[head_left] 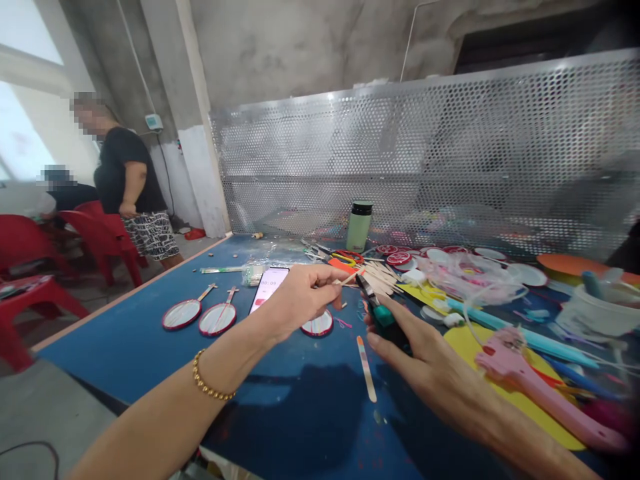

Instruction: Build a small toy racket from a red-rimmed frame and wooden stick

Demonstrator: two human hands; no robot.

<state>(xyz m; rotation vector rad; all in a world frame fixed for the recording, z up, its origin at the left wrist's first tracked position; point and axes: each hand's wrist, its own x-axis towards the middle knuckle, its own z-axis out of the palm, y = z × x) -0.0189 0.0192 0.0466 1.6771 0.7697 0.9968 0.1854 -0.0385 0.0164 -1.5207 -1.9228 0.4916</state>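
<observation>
While the left hand [303, 297] pinches a thin, pale wooden stick [346, 279] between thumb and fingers, the right hand [417, 347] has its fingers wrapped around a black-and-green pliers-like tool [390, 325]. The stick's far end lies at the tool's dark tip; whether they touch cannot be told. Below, a flat, orange-ended wooden strip [367, 370] lies on the blue tabletop [135, 347], near a red-rimmed white disc [317, 327] partly hidden by the left hand.

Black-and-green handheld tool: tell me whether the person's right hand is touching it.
Touching. The head view shows the right hand wrapped around the black-and-green handheld tool, with no gap between them.
</observation>
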